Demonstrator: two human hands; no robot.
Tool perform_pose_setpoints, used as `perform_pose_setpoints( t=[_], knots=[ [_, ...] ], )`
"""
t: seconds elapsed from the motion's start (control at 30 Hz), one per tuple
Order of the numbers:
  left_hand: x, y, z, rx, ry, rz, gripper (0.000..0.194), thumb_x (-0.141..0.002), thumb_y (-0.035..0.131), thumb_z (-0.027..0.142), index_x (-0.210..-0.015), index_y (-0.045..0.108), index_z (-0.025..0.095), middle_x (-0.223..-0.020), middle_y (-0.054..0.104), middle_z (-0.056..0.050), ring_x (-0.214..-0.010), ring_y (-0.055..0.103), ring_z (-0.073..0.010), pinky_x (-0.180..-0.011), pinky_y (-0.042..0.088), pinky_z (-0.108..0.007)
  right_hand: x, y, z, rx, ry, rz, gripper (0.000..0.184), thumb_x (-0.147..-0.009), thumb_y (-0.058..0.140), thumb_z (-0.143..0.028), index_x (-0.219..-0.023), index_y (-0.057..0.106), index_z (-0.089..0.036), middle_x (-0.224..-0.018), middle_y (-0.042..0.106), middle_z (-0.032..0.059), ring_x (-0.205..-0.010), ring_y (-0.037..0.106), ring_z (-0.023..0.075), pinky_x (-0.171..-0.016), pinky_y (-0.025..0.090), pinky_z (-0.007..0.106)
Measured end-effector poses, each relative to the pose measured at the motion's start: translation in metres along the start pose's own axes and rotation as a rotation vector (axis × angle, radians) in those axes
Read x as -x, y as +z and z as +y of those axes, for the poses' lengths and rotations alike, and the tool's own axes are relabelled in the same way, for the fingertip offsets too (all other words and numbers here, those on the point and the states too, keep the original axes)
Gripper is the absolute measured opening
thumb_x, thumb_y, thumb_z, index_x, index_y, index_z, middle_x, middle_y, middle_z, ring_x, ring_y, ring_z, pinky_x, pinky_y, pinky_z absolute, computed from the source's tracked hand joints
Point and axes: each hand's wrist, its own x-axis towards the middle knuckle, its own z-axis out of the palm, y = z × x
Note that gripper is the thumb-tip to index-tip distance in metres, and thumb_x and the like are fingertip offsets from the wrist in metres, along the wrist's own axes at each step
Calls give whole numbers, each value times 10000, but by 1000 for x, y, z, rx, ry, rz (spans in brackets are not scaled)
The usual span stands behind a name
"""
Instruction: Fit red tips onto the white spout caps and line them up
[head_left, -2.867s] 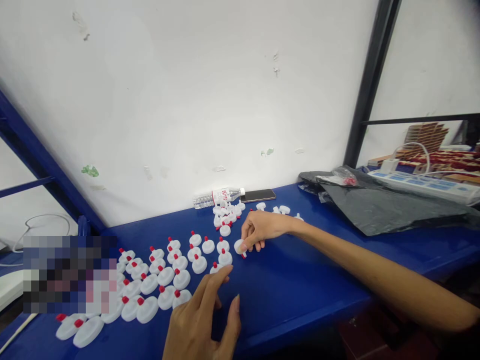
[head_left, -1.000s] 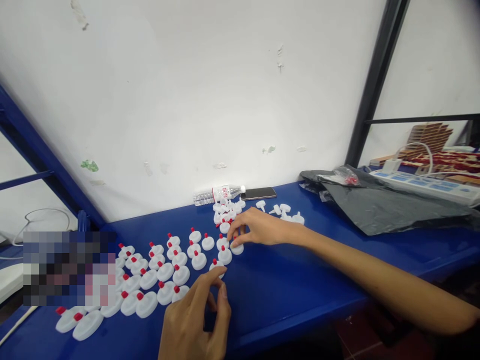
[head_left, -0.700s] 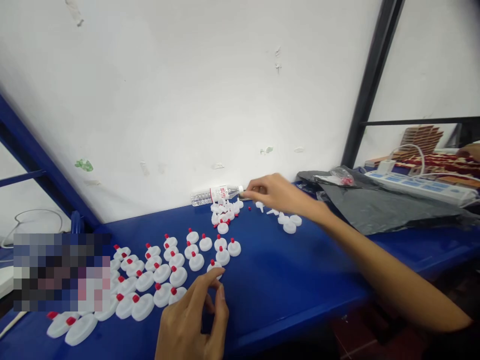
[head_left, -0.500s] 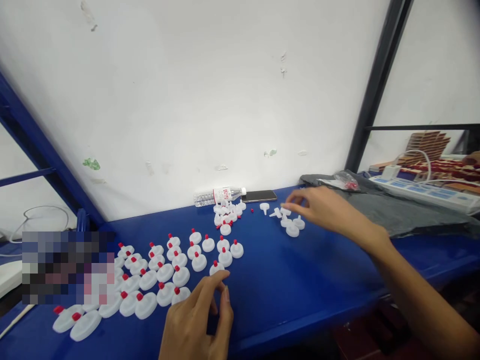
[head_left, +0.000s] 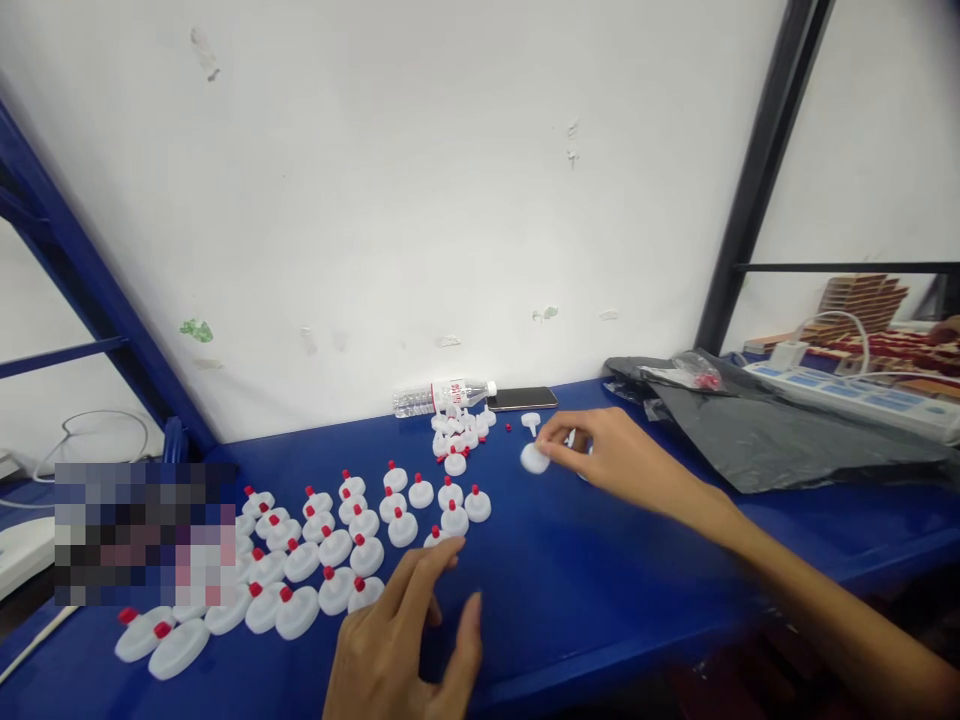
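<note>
My right hand (head_left: 589, 448) pinches a white nozzle cap (head_left: 535, 459) by its narrow spout, the round base hanging down. A loose nozzle cap (head_left: 531, 420) lies just behind it, and other white caps are mostly hidden by that hand. My left hand (head_left: 409, 630) is empty at the front, thumb and fingers apart. Beside it stand several white nozzle caps with red tips (head_left: 335, 546), in loose rows on the blue table (head_left: 540, 600). Towards the wall is a pile of white caps (head_left: 459, 430) with small red tips among them.
A water bottle (head_left: 442, 397) and a phone (head_left: 523, 399) lie along the wall. On the right are a dark plastic bag (head_left: 787, 430) and a power strip (head_left: 862, 400). Blue (head_left: 112, 290) and dark (head_left: 757, 170) frame posts rise at the sides.
My right hand has moved left and towards me, away from the loose caps, with a nozzle cap now in its fingers. My left thumb has spread away from the fingers.
</note>
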Motion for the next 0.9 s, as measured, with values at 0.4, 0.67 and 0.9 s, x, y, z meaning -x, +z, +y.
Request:
perform_pose_setpoints(
  t=[0.4, 0.67, 0.9],
  knots=[
    [-1, 7, -8, -39, 170, 16, 265, -999, 477, 171, -1227, 612, 185, -1011, 775, -68, -755, 775, -145, -557, 585, -207, -20, 4, -45, -423, -222, -355, 340, -992, 598, -429, -851, 774, -174, -826, 785, 30, -590, 651, 116, -561, 478, 211],
    [2, 13, -11, -74, 163, -35, 262, -1006, 466, 173, -1211, 625, 204, -961, 762, -36, -733, 767, -150, -569, 602, -220, -64, 32, -11, 422, -52, -211, 252, -1015, 571, -358, -1072, 766, -210, -968, 791, 91, -871, 737, 235, -719, 487, 296],
    [5, 14, -13, -10, 59, -181, 188, -952, 528, 132, -1061, 607, 262, -997, 729, 7, -762, 757, -142, -587, 575, -216, -90, 50, 6, 623, 24, -253, 214, -996, 617, -303, -1075, 733, -141, -1081, 747, 151, -1007, 716, 273, -853, 541, 383]
  ],
)
